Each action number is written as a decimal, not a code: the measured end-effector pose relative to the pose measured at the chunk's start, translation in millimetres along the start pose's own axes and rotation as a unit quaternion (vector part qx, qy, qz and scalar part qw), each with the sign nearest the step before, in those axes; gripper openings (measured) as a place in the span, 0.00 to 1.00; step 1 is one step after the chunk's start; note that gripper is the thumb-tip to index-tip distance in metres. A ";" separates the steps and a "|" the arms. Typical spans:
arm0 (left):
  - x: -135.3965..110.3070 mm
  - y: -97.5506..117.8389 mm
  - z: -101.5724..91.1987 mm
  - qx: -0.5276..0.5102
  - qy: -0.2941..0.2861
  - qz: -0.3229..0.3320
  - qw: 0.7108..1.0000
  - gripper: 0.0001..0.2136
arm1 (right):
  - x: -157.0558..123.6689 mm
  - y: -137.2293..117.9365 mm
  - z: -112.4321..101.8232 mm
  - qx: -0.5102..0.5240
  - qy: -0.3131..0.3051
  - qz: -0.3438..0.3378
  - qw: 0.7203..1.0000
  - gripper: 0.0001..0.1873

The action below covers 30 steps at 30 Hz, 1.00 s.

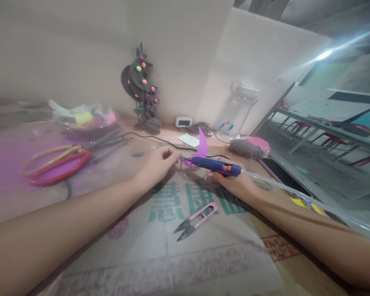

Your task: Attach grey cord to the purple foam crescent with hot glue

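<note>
My right hand point(231, 183) is closed round a blue hot glue gun point(212, 164), with a long clear glue stick point(271, 181) coming out of its back end. The nozzle points left, close to the fingertips of my left hand point(160, 164). Those fingers are pinched together; what they hold, if anything, is too small to make out. A purple crescent-shaped piece point(202, 144) shows just behind the glue gun, its lower end partly hidden by the gun. Pink thread snips point(199, 220) lie on the printed sheet point(135, 255) below my hands.
Red-and-yellow-handled scissors point(60, 166) lie at left by a plastic bag point(83, 117) of coloured pieces. A decorated crescent hanging point(140, 82), small digital clock point(183, 121) and clear bottle point(234, 115) stand along the wall. Grey yarn point(246, 149) and a phone point(285, 176) lie at right.
</note>
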<state>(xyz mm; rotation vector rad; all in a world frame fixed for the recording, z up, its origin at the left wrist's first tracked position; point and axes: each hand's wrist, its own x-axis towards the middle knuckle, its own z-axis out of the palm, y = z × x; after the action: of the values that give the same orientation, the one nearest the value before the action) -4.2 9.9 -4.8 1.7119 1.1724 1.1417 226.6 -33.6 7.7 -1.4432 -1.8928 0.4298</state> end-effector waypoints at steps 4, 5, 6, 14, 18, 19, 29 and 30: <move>-0.1 0.8 0.2 0.002 -0.006 0.011 1.000 0.13 | -0.3 -2.6 0.8 0.003 0.005 0.010 1.000 0.11; -0.3 1.2 0.2 0.004 -0.007 0.012 1.000 0.13 | -0.2 -3.4 0.9 0.001 0.005 0.011 1.000 0.11; -0.6 1.7 0.3 0.006 -0.008 0.012 1.000 0.13 | -0.1 -4.0 0.9 -0.002 0.003 0.012 1.000 0.11; -0.7 0.1 -0.1 0.000 -0.006 0.000 1.000 0.13 | 5.7 -2.3 -10.9 -0.020 0.076 0.016 0.997 0.17; -1.1 -0.9 0.0 -0.007 -0.011 0.004 1.000 0.14 | 16.2 -2.6 -20.2 0.066 0.128 0.018 0.989 0.24; -1.7 -0.3 0.2 -0.010 -0.012 0.004 1.000 0.14 | 19.9 -2.5 -22.1 0.100 0.129 0.021 0.986 0.24; -3.7 4.8 2.8 -0.011 -0.025 0.011 1.000 0.12 | 98.4 14.2 -27.9 0.001 0.061 0.087 0.994 0.20; -3.6 4.8 2.8 -0.012 -0.025 0.006 1.000 0.12 | 109.4 18.8 -24.2 -0.002 0.063 0.088 0.994 0.19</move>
<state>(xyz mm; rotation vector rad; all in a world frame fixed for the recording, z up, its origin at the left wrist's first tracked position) -0.8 4.8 -2.2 1.7211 1.1153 1.1105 242.8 71.0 48.8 -1.6088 -1.6748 0.4081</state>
